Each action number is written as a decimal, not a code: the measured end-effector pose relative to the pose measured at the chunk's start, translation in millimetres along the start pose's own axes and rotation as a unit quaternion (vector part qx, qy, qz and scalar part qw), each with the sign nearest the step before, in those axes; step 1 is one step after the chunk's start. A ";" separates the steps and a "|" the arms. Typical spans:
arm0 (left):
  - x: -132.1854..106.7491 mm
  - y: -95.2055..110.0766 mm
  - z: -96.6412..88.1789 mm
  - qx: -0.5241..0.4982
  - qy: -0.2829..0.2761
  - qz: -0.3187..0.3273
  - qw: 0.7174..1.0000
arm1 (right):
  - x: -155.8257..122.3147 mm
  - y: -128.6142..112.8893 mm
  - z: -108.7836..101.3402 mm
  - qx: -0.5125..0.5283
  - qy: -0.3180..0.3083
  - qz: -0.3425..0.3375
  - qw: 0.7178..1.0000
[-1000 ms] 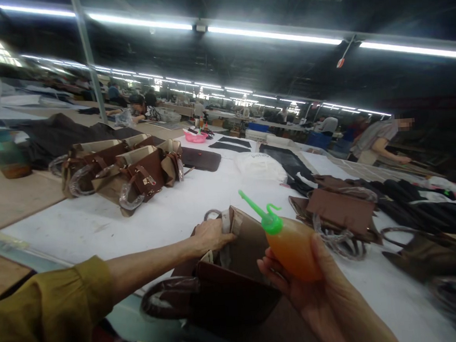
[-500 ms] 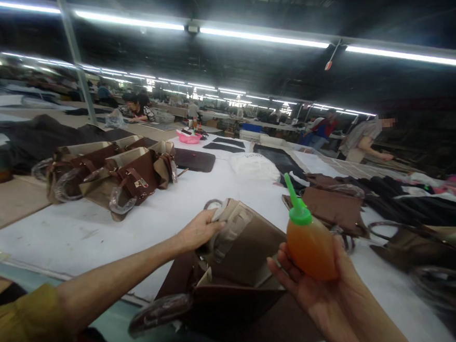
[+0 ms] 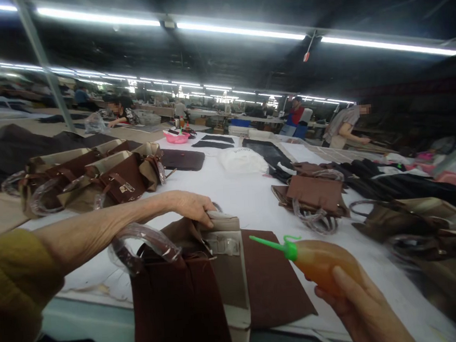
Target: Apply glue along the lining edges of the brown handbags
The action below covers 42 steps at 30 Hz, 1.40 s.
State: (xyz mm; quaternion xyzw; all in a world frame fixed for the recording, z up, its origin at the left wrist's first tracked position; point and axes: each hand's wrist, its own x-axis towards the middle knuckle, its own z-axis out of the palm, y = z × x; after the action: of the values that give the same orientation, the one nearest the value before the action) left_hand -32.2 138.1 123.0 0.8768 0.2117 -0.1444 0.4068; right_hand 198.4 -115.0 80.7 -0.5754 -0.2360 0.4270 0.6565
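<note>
A brown handbag (image 3: 178, 299) stands at the near edge of the table, its beige side facing right and its handle wrapped in clear plastic. My left hand (image 3: 193, 207) grips the bag's top edge, with the fingertips folded over the rim and partly hidden. In my right hand (image 3: 349, 292) is a squeeze bottle (image 3: 324, 260) of amber liquid with a green nozzle. The bottle lies tilted on its side, the nozzle pointing left toward the bag and apart from it. Beside the bag, a brown flap (image 3: 274, 277) lies flat on the table.
Several brown handbags (image 3: 119, 181) stand at the left. Another brown bag (image 3: 317, 193) lies at the right, near more bags (image 3: 423, 230) and dark cloth. A white plastic bag (image 3: 243, 162) and a pink basin (image 3: 176, 137) sit farther back on the white table (image 3: 198, 186). People work in the background.
The bottle has tipped from upright to sideways, its nozzle now toward the handbag. The handbag has turned and been raised upright by my left hand. The view has shifted to the right.
</note>
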 end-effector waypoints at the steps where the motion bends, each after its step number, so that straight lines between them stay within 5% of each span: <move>1: 4.2 0.0 -1.6 0.001 -0.021 0.003 1.000 | 1.3 1.7 -5.5 -0.030 -0.006 -0.010 0.999; 6: 21.6 -5.0 -7.3 -0.001 -0.147 -0.024 0.989 | 10.5 9.1 -20.4 -0.160 0.001 -0.103 0.982; 16: 38.7 -27.3 10.8 -0.027 -0.178 -0.039 0.983 | 17.0 13.6 2.1 -0.310 0.058 -0.255 0.914; 42: 47.7 -24.0 14.9 -0.032 -0.185 -0.041 0.981 | 25.0 15.9 4.9 -0.380 -0.005 -0.255 0.889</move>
State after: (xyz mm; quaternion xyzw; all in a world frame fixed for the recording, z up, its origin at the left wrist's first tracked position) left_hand -3.7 152.5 77.8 0.8121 0.1733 -0.3137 0.4605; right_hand 203.1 -91.9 62.0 -0.6986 -0.5218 0.1257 0.4731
